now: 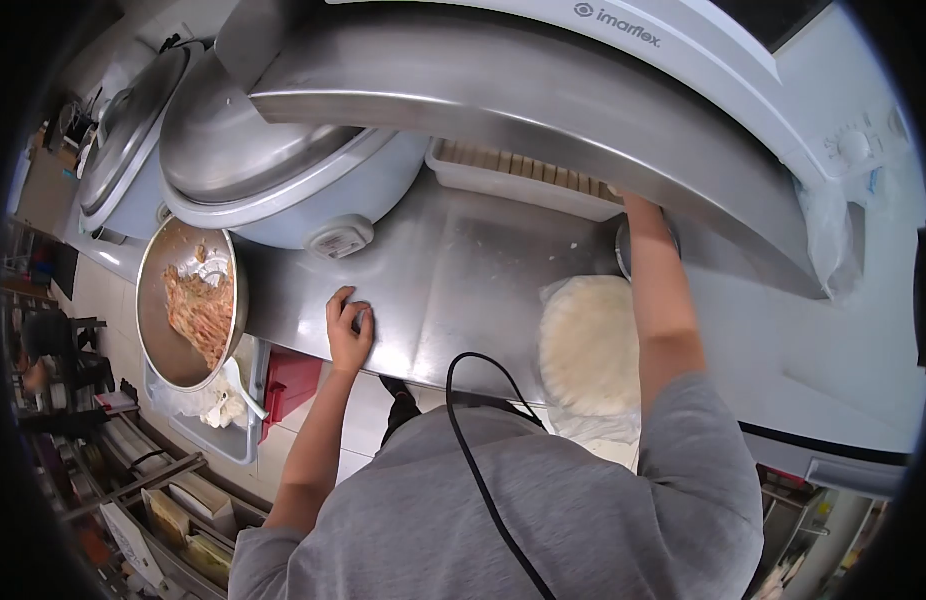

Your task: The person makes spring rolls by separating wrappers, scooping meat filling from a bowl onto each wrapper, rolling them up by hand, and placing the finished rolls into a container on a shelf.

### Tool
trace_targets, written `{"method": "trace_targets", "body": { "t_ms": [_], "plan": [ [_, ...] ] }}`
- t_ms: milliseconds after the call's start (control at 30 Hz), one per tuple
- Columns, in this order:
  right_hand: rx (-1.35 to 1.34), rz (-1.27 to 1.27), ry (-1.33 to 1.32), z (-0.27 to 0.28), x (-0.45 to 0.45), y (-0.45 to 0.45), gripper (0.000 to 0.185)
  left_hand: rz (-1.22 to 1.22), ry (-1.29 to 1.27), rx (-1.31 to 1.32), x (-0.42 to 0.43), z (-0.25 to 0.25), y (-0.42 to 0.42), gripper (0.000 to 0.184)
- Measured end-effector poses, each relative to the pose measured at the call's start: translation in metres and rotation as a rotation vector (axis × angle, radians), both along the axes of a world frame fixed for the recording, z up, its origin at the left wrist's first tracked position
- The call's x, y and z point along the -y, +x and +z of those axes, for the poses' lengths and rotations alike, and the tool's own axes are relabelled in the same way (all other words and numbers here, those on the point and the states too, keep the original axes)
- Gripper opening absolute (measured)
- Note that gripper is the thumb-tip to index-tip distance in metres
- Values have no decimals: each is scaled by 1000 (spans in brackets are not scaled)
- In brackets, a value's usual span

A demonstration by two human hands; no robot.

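Observation:
My left hand [350, 332] rests on the front part of the steel counter [403, 290], its fingers loosely curled with a gap inside and nothing visible in them. My right arm reaches under the overhanging steel shelf [503, 120]. Only the edge of my right hand [629, 198] shows, at the right end of a long white bin [523, 190] with a row of thin tan slats; its fingers are hidden. Beside my right forearm, a pale round stack of dough wrappers [588, 345] lies on clear plastic. A round dark-rimmed container [623, 248] is partly behind that forearm.
A steel bowl [153, 320] of minced filling stands left, over a grey tub [245, 440] with a white-handled utensil [245, 390]. Two large lidded cookers [293, 205] [133, 130] fill the back left. A white imarflex appliance [683, 60] sits on the shelf. A black cable [463, 440] hangs before me.

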State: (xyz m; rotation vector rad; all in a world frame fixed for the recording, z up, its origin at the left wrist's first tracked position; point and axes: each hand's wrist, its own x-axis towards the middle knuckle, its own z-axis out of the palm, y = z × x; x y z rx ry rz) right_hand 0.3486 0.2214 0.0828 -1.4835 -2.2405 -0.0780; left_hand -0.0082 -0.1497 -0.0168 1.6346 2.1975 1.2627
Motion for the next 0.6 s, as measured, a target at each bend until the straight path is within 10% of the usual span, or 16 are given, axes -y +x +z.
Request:
{"method": "trace_targets", "body": {
  "t_ms": [367, 600],
  "plan": [
    [156, 120, 467, -37, -12, 1, 44, -13, 4, -9, 1, -5, -3, 8],
    [-35, -73, -498, 107, 161, 35, 37, -81, 40, 26, 7, -6, -5, 10]
  ]
}}
